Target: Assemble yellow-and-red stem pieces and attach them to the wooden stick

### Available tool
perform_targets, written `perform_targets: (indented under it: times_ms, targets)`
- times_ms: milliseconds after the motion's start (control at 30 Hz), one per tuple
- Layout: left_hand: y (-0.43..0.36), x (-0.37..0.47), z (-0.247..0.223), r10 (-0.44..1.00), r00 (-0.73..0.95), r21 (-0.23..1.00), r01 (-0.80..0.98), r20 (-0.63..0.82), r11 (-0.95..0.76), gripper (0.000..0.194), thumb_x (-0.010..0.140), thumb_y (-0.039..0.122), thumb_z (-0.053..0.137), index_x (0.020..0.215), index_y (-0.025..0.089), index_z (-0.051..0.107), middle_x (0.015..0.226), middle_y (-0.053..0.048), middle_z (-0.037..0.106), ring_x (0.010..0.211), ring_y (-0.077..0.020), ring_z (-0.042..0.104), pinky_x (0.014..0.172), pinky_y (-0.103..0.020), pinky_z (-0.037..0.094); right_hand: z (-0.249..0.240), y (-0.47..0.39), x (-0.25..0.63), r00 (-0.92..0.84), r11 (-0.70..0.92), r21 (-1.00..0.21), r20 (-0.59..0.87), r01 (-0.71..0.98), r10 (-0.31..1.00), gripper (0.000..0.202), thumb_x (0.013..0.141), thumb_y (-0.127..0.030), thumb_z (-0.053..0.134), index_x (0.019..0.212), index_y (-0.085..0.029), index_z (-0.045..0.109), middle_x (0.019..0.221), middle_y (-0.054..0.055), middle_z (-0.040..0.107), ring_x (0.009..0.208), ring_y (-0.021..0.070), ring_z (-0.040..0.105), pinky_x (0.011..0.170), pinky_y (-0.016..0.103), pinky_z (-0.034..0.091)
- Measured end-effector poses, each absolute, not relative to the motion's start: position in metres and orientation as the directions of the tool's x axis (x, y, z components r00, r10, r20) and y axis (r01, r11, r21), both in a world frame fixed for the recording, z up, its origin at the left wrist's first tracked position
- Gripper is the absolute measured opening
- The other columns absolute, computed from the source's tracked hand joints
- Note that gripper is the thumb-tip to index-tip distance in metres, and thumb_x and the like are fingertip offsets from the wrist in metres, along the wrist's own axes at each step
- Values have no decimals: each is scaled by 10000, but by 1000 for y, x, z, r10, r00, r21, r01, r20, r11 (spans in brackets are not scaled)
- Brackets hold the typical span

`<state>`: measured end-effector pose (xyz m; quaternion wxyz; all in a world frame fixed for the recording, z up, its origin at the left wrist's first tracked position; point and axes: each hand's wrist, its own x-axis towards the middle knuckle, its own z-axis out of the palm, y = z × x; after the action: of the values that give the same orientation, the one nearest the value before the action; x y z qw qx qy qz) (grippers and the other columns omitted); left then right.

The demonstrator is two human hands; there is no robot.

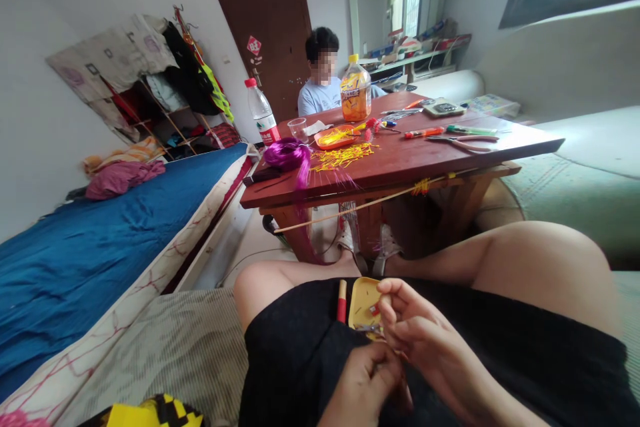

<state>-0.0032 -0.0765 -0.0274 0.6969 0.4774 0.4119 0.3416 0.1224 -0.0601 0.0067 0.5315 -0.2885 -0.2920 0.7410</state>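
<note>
Here, the yellow tray [364, 302] lies on the black cloth [295, 340] over the person's lap, its long axis pointing away from the body. The right hand [413, 327] is nearer: its fingers, half curled, overlap the tray's right edge in this view, beside a small red piece [374, 309]; whether they touch, I cannot tell. The left hand [373, 371] is closer to the body, below the tray's near end, fingers bunched narrowly. Whether either hand holds something small is hidden. A metal tool [369, 329] lies at that near end, just beyond the left hand. Left of the tray, a red-and-tan tube [341, 300] lies alongside, roughly parallel.
</note>
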Motion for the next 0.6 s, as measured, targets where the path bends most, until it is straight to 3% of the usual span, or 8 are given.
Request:
perform_targets:
  times_ms: [67,100,167,200,233,333,600]
  targets:
    - [-74,-2,-28,881,409,950,-87,-239,299,442,709,576,555,566,168,463,494,19,441,455,-92,380,478,-227,279,7,-51,132,-221,-180,-820,-67,-544,973,304,681,-230,464,983,-212,482,720,-24,445,583,108,436,567,227,397]
    - [-73,-3,-27,901,369,954,-102,-228,283,431,714,556,566,566,164,466,496,26,428,458,-84,363,476,-223,265,4,-45,137,-184,-104,-910,-31,-401,982,300,724,-253,413,1016,-210,465,779,-1,485,657,131,493,618,248,426]
    - [-70,-9,-22,936,266,945,-169,-229,279,398,726,502,590,572,158,463,506,40,409,461,-70,332,469,-215,238,-11,-33,149,-127,63,-993,50,97,991,313,811,-264,287,1068,-196,450,944,56,540,845,173,546,726,287,446]
    - [-69,-12,-20,945,219,933,-214,-243,289,382,730,476,601,579,155,460,516,44,408,460,-64,322,465,-210,227,-21,-27,155,-166,136,-865,62,484,984,311,834,-252,257,1041,-189,480,979,71,557,876,176,553,743,287,445]
    - [-68,-15,-17,950,180,919,-259,-257,297,371,727,457,616,583,153,458,525,47,409,458,-58,315,460,-207,217,-33,-22,158,-202,148,-779,28,609,979,247,807,-246,343,920,-176,551,929,82,587,863,201,562,754,311,438]
    - [-68,-22,-14,950,114,881,-355,-291,312,366,697,432,662,591,145,460,545,50,412,455,-44,306,453,-196,206,-71,-14,159,-282,175,-609,-84,774,956,133,710,-170,498,641,-151,610,702,97,632,715,244,602,651,330,440]
    - [-67,-21,-18,948,85,860,-403,-306,314,373,662,424,703,596,133,480,541,49,431,440,-31,321,443,-183,217,-112,-23,127,-381,328,-287,-154,900,912,128,827,-172,556,888,-112,650,889,102,675,864,215,620,743,323,456]
